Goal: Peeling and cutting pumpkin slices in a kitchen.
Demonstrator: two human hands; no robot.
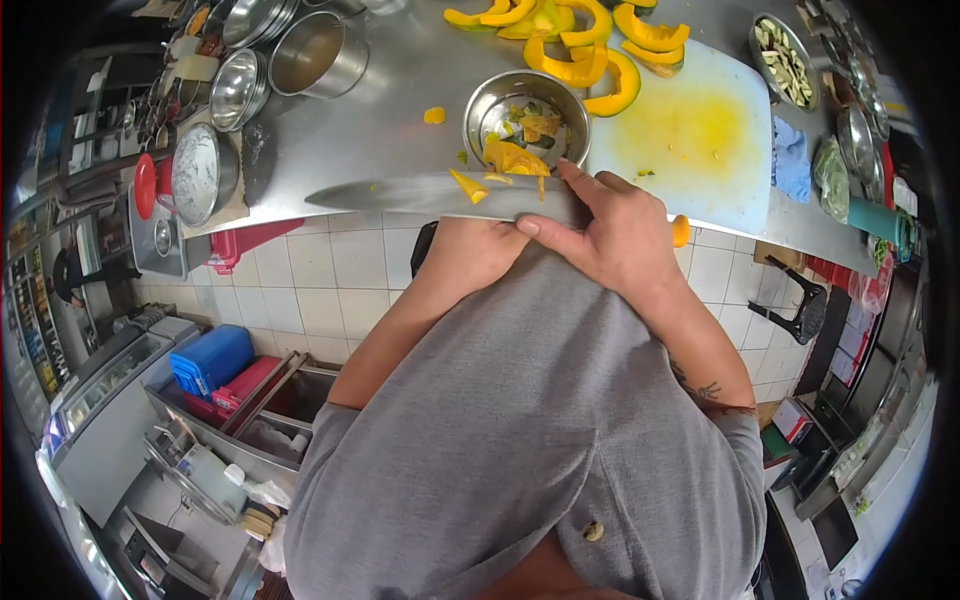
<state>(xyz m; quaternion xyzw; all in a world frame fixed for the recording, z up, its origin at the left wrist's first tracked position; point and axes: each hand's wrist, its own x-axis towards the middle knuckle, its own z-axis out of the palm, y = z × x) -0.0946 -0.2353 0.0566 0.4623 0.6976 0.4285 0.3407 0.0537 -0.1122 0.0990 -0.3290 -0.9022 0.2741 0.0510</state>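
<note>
My right hand [622,225] grips a large chef's knife [390,196] held flat at the counter's front edge, its blade pointing left. The orange end of the handle [681,231] shows past my palm. Pumpkin bits [471,187] lie on the blade, and a larger pumpkin scrap [514,159] sits at its far edge, over the near rim of a stainless steel pot [559,90]. Pumpkin peel and trimmings [536,129] are inside the pot. My left hand [480,247] is beneath the blade near the handle; its fingers are hidden, so its grip is unclear.
Cut pumpkin wedges [592,67] lie behind the pot and partly on a white cutting board [645,157]. A blue cloth [791,161] and a bowl of cut vegetables [784,64] are at right. Steel pots [319,56] and a flour-dusted bowl [202,172] stand at left.
</note>
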